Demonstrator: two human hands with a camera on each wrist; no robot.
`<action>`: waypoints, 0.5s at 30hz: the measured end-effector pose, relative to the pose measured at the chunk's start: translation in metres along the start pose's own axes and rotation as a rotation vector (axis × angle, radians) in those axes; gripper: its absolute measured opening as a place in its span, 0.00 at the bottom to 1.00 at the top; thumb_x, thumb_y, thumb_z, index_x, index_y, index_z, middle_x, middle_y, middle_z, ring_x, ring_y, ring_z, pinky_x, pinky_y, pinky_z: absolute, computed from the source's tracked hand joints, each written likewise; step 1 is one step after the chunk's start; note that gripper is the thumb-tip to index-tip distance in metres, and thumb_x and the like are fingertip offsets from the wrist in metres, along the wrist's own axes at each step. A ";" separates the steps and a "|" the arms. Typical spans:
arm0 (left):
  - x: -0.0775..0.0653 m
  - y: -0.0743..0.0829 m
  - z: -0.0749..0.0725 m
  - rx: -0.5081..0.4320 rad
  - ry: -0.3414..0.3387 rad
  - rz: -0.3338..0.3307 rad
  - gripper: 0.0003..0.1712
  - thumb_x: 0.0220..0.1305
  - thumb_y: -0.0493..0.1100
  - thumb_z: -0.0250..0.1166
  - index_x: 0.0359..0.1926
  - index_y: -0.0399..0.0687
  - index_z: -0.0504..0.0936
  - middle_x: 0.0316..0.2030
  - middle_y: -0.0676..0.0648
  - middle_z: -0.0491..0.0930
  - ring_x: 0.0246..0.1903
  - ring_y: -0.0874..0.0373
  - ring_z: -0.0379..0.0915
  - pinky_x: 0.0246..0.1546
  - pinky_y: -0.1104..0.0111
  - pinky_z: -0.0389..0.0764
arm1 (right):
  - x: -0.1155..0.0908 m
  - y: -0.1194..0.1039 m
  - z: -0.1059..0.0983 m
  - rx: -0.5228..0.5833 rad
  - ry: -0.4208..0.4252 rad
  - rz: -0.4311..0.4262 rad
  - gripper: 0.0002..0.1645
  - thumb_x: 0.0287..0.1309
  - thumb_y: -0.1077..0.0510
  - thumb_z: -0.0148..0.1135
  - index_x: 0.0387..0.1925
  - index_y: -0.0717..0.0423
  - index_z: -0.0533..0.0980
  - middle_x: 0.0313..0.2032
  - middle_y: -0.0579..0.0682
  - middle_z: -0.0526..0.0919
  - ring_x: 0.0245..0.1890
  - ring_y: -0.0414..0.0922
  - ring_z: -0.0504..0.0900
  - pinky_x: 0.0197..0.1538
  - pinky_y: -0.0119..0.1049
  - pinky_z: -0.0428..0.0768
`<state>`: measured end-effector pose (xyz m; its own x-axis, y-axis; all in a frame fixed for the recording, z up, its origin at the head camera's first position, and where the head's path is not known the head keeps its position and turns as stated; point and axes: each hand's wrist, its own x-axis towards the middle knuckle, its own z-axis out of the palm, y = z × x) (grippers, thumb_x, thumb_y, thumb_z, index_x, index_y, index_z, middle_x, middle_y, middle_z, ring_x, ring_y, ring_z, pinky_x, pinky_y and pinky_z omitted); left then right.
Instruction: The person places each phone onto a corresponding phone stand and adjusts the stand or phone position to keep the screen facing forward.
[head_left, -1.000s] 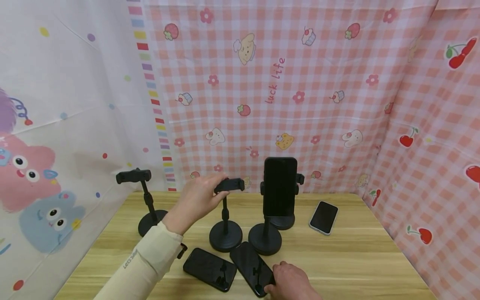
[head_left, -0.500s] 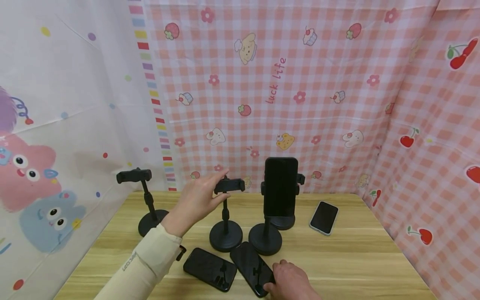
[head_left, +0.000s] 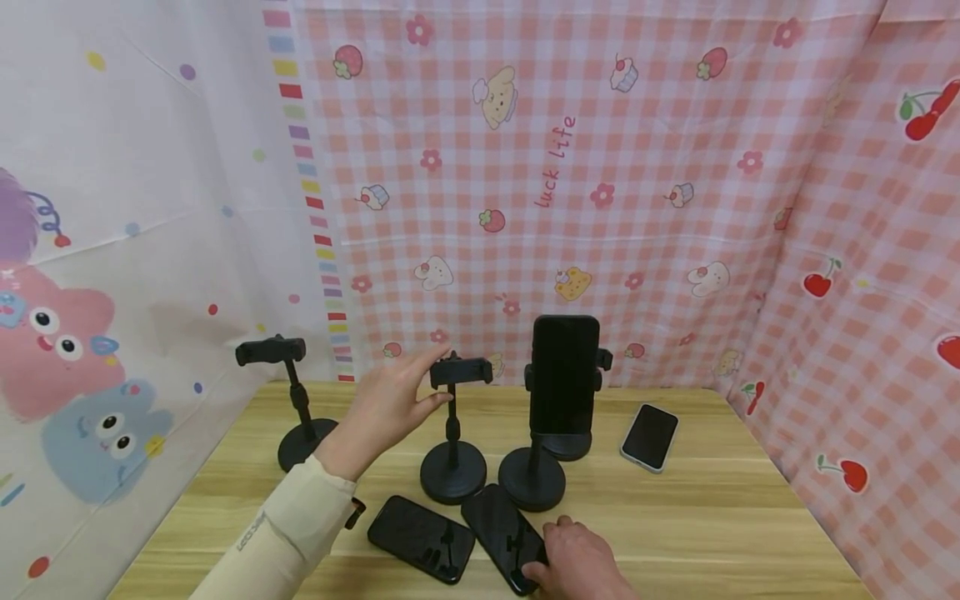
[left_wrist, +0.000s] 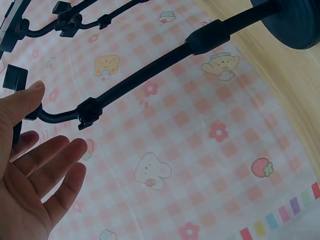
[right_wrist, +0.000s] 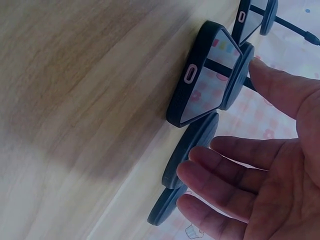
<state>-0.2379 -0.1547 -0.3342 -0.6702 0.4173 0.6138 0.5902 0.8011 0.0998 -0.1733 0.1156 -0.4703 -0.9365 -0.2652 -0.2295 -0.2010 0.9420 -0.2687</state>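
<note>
In the head view my left hand (head_left: 390, 406) is at the left end of the black clamp (head_left: 462, 371) on the middle phone stand (head_left: 453, 472). Its thumb and fingers are spread, and in the left wrist view the thumb (left_wrist: 35, 95) overlaps the clamp; whether it touches cannot be told. My right hand (head_left: 581, 560) hovers with relaxed fingers at the near right end of a black phone (head_left: 504, 533) lying on the table. The right wrist view shows nothing between its fingers (right_wrist: 225, 192). A second black phone (head_left: 420, 537) lies to the left.
To the right, a stand (head_left: 531, 481) holds an upright black phone (head_left: 564, 375), with another stand's base (head_left: 567, 447) partly hidden behind. An unloaded stand (head_left: 298, 400) is at the left. A white-edged phone (head_left: 649, 437) lies at right on the wooden table (head_left: 697, 517).
My left hand has drawn slightly left and down off the clamp, its fingers parting from it. The right hand has hardly moved, and the phones and stands stay put.
</note>
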 end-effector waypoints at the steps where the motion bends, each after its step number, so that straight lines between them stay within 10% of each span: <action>1: -0.001 0.000 0.000 -0.003 -0.003 -0.005 0.38 0.57 0.47 0.76 0.67 0.47 0.73 0.54 0.43 0.82 0.30 0.52 0.82 0.30 0.59 0.82 | 0.000 0.000 0.000 -0.001 0.001 0.002 0.29 0.53 0.42 0.73 0.38 0.65 0.79 0.30 0.53 0.73 0.28 0.48 0.71 0.37 0.45 0.76; 15: -0.007 0.000 -0.003 -0.011 0.061 0.022 0.35 0.59 0.48 0.74 0.66 0.48 0.74 0.51 0.43 0.83 0.27 0.55 0.81 0.27 0.62 0.80 | 0.009 -0.004 0.005 -0.016 0.022 0.048 0.37 0.49 0.36 0.74 0.42 0.67 0.78 0.33 0.56 0.75 0.31 0.50 0.71 0.38 0.47 0.76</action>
<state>-0.2318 -0.1590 -0.3364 -0.6286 0.4078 0.6622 0.6095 0.7872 0.0937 -0.1793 0.1080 -0.4760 -0.9512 -0.2152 -0.2212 -0.1599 0.9567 -0.2433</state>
